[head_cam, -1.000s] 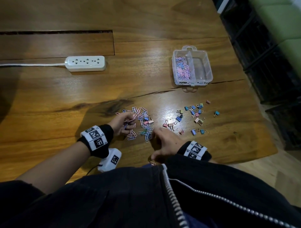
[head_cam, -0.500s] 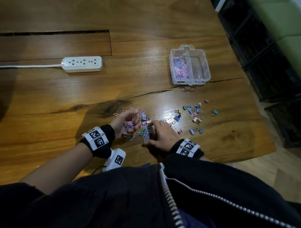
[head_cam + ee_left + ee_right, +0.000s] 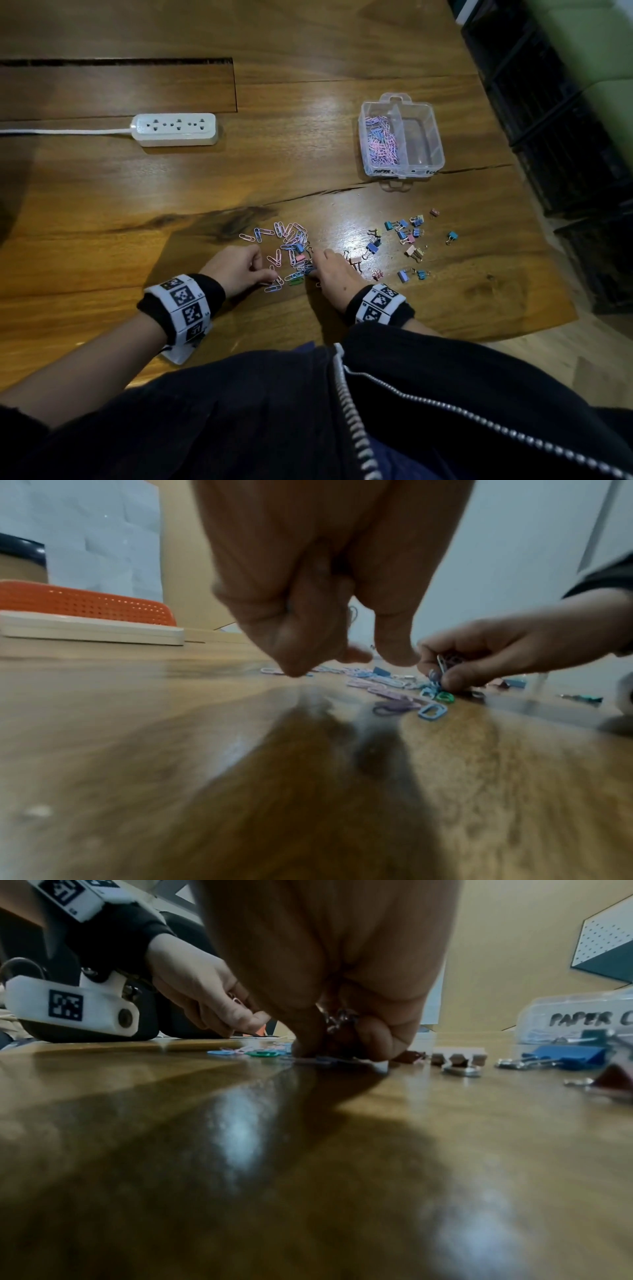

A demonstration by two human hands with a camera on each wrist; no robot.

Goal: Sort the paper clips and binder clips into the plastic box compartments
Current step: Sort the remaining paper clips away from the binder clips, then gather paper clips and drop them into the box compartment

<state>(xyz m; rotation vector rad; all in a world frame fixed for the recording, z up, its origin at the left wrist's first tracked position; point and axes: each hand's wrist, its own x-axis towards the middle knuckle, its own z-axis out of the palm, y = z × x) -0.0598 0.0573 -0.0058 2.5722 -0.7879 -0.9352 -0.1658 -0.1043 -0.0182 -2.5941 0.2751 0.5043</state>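
Gathering step: the right hand (image 3: pixel 334 274) grips a bunch of paper clips (image 3: pixel 291 246) from the tabletop (image 3: pixel 239 178) pile, the left hand (image 3: pixel 239 267) pinches (contents unclear), so next comes carrying them to the plastic box (image 3: pixel 400 137), left compartment.

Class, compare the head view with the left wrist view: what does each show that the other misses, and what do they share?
Only the head view shows the plastic box, with paper clips in its left compartment and the right one bare, plus the scattered binder clips and the power strip. Only the left wrist view shows the clips pinched in the right hand and an orange perforated panel. Both show the hands working the loose clip pile on the wooden table.
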